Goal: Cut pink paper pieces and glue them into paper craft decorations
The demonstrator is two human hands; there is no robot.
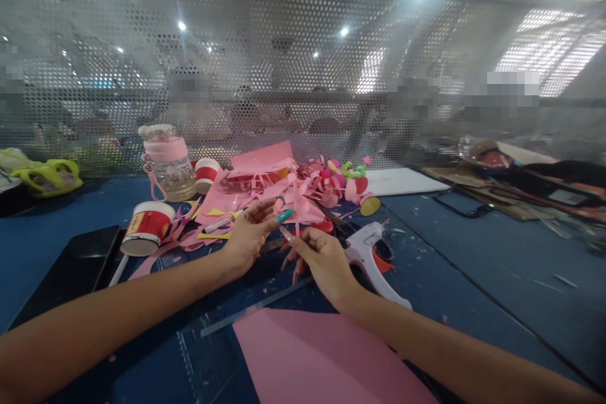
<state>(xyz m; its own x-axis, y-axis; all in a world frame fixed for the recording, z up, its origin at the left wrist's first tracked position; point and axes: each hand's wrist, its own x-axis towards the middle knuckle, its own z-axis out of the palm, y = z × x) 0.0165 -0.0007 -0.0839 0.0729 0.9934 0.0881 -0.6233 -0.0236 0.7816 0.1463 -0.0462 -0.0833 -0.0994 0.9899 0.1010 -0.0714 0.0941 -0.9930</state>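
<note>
In the head view, both my hands meet over the middle of the table at a small pink paper cutout (299, 205) with thin arms. My left hand (249, 233) pinches its left side, thumb forward. The fingertips of my right hand (326, 259) close on a narrow strip at its lower end. A heap of pink paper scraps (255, 183) lies right behind the cutout, so its outline partly blends in. Beside my right hand rests a white glue gun (367, 249) with an orange trigger. A pink paper sheet (322, 353) lies flat below my wrists.
A clear ruler (250, 309) lies under my hands. At left are a red-and-white paper cup (148, 227), another cup (206, 175), a pink-lidded bottle (165, 167) and a black tablet-like slab (66, 268). A perforated metal screen (293, 69) stands behind; a dark-framed object (464, 205) lies right.
</note>
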